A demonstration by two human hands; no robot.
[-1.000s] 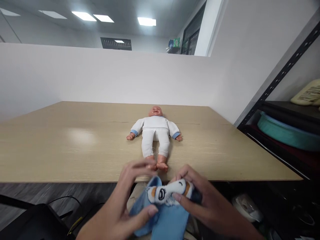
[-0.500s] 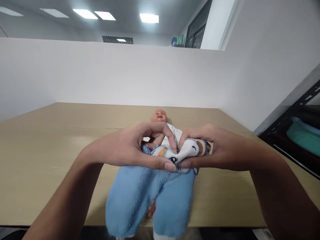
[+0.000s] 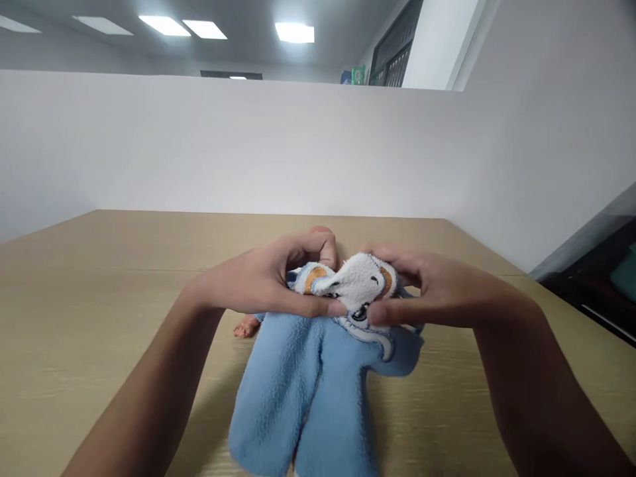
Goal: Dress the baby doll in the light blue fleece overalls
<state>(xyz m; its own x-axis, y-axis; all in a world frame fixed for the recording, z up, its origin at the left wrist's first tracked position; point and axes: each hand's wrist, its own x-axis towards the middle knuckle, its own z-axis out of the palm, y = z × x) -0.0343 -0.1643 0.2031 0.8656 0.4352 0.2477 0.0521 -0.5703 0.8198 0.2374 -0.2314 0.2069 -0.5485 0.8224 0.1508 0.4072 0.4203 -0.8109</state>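
Observation:
A baby doll lies on its back on the table, with most of its head (image 3: 322, 230) hidden behind my hands. Blue fleece clothing (image 3: 298, 391) covers its body and legs; one small doll hand (image 3: 246, 326) shows at the left. On the clothing's front is a white animal-face patch (image 3: 360, 281) with orange marks and embroidered eyes. My left hand (image 3: 278, 275) pinches the fabric at the patch's left side, thumb in front. At its right side my right hand (image 3: 422, 288) grips the bunched cloth, thumb on an embroidered eye.
The wooden table (image 3: 124, 318) spreads around the doll. Behind it stands a white partition wall (image 3: 238, 146). A dark shelf rack (image 3: 596, 278) is at the right edge.
Both hands have shifted the patched fabric up, and more of the animal face shows. The doll's face is now covered from view, while its small hand has appeared at the left.

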